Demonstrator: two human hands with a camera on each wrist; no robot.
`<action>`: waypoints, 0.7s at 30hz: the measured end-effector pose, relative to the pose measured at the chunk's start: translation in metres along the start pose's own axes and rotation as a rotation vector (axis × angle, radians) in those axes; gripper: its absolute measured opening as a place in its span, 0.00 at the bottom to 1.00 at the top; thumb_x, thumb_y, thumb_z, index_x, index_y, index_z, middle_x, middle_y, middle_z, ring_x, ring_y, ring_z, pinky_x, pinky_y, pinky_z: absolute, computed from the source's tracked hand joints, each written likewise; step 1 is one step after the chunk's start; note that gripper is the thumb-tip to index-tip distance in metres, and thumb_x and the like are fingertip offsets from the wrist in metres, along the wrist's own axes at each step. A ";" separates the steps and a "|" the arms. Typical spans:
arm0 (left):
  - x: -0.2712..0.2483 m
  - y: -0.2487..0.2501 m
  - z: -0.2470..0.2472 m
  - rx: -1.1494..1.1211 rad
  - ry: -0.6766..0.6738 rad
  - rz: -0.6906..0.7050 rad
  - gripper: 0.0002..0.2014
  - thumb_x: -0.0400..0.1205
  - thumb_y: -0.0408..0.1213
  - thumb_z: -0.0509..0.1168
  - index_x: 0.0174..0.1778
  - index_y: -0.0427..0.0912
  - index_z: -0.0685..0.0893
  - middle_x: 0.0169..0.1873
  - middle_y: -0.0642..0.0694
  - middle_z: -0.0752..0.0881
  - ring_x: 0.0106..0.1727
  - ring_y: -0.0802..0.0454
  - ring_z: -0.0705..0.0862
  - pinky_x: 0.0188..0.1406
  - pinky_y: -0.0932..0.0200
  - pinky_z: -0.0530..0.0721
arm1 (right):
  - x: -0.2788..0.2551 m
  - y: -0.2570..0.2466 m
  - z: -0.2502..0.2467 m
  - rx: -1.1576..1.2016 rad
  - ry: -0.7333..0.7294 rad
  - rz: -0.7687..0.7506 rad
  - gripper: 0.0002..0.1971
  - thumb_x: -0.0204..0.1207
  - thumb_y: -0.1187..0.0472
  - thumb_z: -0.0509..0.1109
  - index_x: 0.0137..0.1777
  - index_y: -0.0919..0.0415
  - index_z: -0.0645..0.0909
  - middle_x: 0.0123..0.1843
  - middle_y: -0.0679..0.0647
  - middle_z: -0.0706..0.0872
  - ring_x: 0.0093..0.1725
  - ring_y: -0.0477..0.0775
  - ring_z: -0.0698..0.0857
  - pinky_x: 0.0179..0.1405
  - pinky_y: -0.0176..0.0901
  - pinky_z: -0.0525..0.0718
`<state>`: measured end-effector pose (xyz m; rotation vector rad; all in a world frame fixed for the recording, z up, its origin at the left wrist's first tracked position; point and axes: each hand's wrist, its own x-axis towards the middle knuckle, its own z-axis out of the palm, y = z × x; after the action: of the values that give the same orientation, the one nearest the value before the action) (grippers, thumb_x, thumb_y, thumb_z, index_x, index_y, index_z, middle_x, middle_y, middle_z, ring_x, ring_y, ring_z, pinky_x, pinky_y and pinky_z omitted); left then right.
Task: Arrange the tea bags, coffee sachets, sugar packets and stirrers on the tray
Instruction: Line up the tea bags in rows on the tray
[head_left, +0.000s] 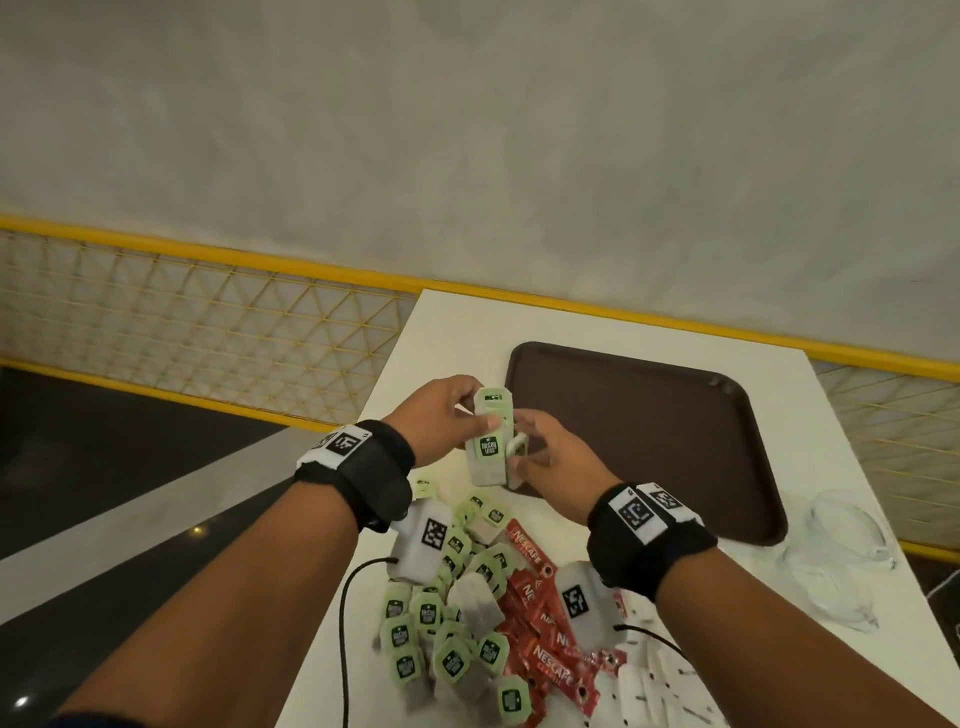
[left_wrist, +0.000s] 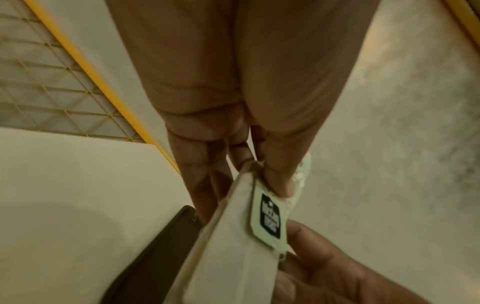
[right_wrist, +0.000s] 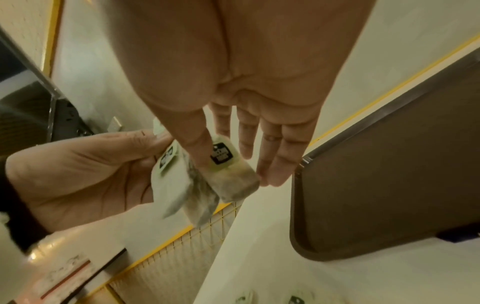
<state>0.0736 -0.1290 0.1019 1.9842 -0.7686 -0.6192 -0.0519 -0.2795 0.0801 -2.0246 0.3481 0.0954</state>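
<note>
My left hand pinches a small stack of tea bags with green tags, held above the table just left of the brown tray. In the left wrist view its thumb presses on a green tag. Beside it my right hand pinches another tea bag between thumb and fingers, touching the left stack. The tray holds nothing that I can see. On the near table lie a heap of loose tea bags, red coffee sachets and white sugar packets.
The white table ends at a drop on the left, with a yellow mesh railing behind. A clear plastic container lies right of the tray. Black cables run from both wrist bands across the heap.
</note>
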 end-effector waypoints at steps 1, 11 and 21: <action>0.005 0.004 0.003 -0.041 -0.011 -0.005 0.10 0.81 0.36 0.71 0.53 0.35 0.82 0.49 0.41 0.86 0.49 0.46 0.90 0.40 0.59 0.87 | 0.004 0.004 -0.007 0.045 -0.020 -0.019 0.25 0.80 0.62 0.68 0.76 0.50 0.70 0.67 0.45 0.80 0.58 0.50 0.85 0.57 0.44 0.86; 0.061 0.029 0.055 -0.343 0.045 -0.098 0.14 0.90 0.41 0.55 0.70 0.41 0.68 0.63 0.36 0.82 0.63 0.39 0.84 0.63 0.39 0.84 | 0.046 0.026 -0.068 0.219 0.028 -0.011 0.08 0.80 0.65 0.69 0.58 0.58 0.80 0.50 0.62 0.90 0.41 0.55 0.89 0.39 0.45 0.86; 0.100 0.019 0.068 -0.518 0.038 -0.208 0.21 0.85 0.45 0.66 0.71 0.46 0.69 0.61 0.38 0.83 0.61 0.41 0.86 0.58 0.38 0.87 | 0.093 0.042 -0.077 0.208 0.103 0.056 0.07 0.80 0.65 0.69 0.56 0.65 0.80 0.49 0.65 0.90 0.45 0.63 0.91 0.41 0.48 0.90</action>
<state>0.0904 -0.2468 0.0738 1.5964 -0.3313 -0.8084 0.0184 -0.3845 0.0594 -1.8181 0.4613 -0.0108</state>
